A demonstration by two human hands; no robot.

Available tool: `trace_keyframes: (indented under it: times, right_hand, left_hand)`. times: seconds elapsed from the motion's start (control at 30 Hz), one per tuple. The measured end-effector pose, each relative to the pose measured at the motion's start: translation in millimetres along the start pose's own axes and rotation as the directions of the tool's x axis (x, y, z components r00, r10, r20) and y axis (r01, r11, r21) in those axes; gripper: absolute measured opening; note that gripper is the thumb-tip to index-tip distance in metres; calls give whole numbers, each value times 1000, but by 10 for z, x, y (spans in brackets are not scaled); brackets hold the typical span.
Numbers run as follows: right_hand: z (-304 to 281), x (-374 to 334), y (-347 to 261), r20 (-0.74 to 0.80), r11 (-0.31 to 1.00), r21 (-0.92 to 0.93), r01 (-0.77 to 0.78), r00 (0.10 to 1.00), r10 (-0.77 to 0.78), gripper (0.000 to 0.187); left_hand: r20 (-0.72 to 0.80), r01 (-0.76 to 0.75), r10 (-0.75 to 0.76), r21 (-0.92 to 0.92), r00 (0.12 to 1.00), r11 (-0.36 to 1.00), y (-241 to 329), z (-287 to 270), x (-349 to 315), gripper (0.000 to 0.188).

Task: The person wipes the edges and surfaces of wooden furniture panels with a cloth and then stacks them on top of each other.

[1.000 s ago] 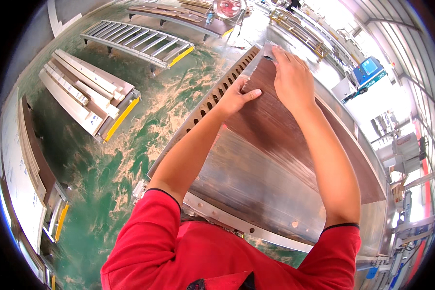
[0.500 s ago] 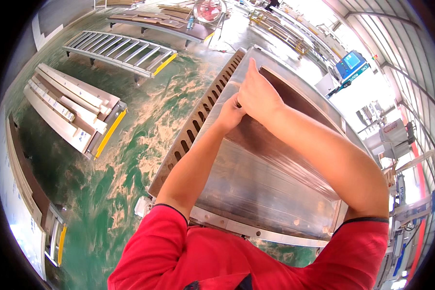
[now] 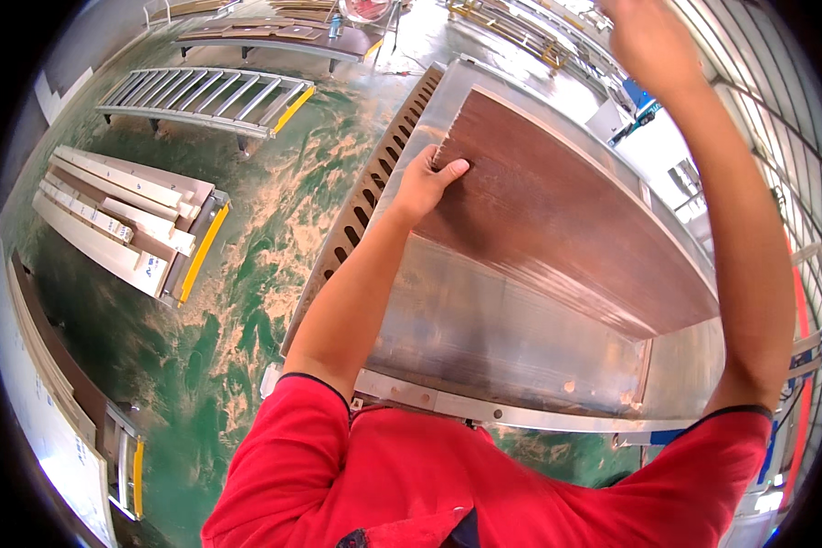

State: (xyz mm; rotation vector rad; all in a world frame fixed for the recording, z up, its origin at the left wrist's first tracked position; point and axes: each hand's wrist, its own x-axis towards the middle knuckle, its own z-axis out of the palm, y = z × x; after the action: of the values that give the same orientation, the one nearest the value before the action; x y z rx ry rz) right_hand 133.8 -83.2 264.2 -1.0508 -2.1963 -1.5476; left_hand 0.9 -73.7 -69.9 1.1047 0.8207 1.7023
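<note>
A long brown wood-look board (image 3: pixel 539 201) lies tilted across a metal-topped machine table (image 3: pixel 484 338), its far left end raised toward me. My left hand (image 3: pixel 426 183) is closed round that end, the thumb on the upper face and the fingers hidden under the edge. Held high at the upper right, my right hand (image 3: pixel 650 46) is apart from the board. The frame's top edge cuts off its fingers, so their pose does not show.
A slotted rail (image 3: pixel 367 203) runs along the table's left side. On the dusty green floor stand a roller conveyor (image 3: pixel 205 99) and a low cart (image 3: pixel 212 239) stacked with pale boards. More panels (image 3: pixel 64 402) lie at the far left.
My right hand has left the board's end and swung up to the right. My left hand still grips there, now with more of the brown face showing. The view has shifted slightly.
</note>
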Motion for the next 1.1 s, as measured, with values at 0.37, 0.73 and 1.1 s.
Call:
trace_keyframes:
  times: [0.37, 0.73, 1.1]
  right_hand:
    - [211, -1437, 26, 585, 23, 810, -586, 810, 25, 37]
    - [532, -4261, 227, 806, 374, 514, -772, 584, 95, 27]
    - [570, -5679, 785, 772, -92, 375, -922, 256, 582, 30]
  left_hand:
    - [157, 17, -11, -31, 988, 999, -144, -87, 199, 57]
    - [208, 88, -99, 61, 973, 994, 206, -12, 19, 56]
    - [38, 81, -91, 206, 995, 975, 7, -523, 79, 56]
